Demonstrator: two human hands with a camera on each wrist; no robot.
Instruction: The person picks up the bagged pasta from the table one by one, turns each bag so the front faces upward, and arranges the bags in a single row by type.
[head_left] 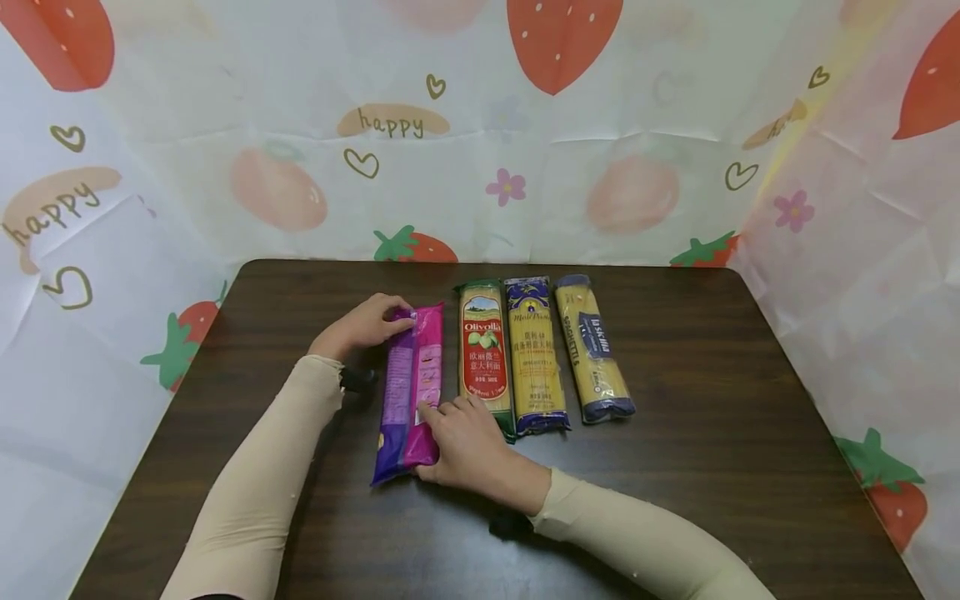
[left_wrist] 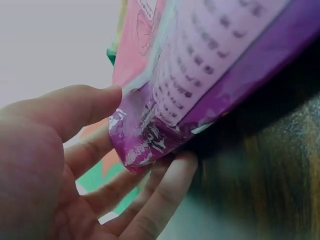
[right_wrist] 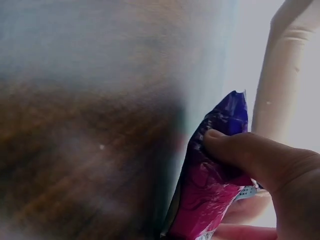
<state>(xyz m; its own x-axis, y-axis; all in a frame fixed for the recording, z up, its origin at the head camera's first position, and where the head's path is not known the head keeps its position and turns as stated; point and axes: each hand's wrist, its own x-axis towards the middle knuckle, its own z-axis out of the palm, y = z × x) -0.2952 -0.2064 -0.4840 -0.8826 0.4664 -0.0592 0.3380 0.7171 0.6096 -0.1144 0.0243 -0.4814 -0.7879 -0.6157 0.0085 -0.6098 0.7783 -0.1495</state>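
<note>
A long pink-and-purple plastic packet [head_left: 399, 387] lies near the left part of the table, printed side up and slightly slanted. My left hand [head_left: 367, 322] holds its far end; in the left wrist view the thumb is on the side of the crinkled purple end [left_wrist: 145, 135], with the fingers around and under it. Lower down, my right hand [head_left: 474, 446] grips the packet's right side near the blue-purple near end. The right wrist view shows the thumb [right_wrist: 235, 150] pressed on the wrapper, fingers partly hidden behind it. What is inside the packet cannot be seen.
Right of the packet lie three spaghetti packs: a red-and-green one [head_left: 483, 333], a yellow one with blue ends [head_left: 534, 358] and a tilted one with a blue label [head_left: 592, 346]. The dark wooden table [head_left: 697, 467] is enclosed by a strawberry-print cloth [head_left: 555, 208].
</note>
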